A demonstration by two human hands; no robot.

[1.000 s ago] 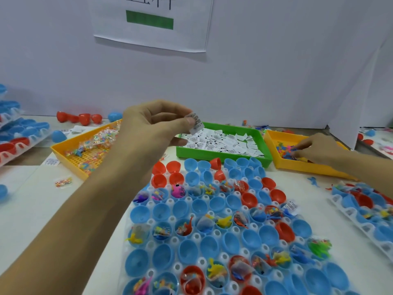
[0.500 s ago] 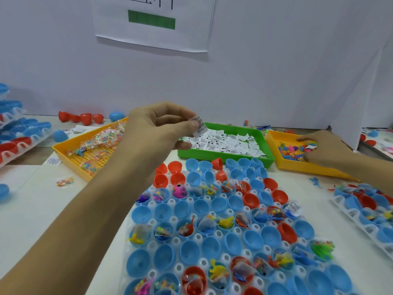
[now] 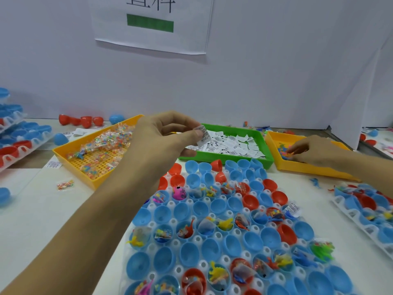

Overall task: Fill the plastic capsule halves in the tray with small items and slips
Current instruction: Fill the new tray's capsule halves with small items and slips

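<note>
Your left hand (image 3: pixel 168 135) pinches a printed slip (image 3: pixel 203 136) above the near-left rim of the green tray (image 3: pixel 225 157); capsule halves (image 3: pixel 212 222) fill the white tray just in front. To its right, your right hand (image 3: pixel 312 151), fingers curled, now digs deeper among toys in the yellow tray (image 3: pixel 302 167).
</note>
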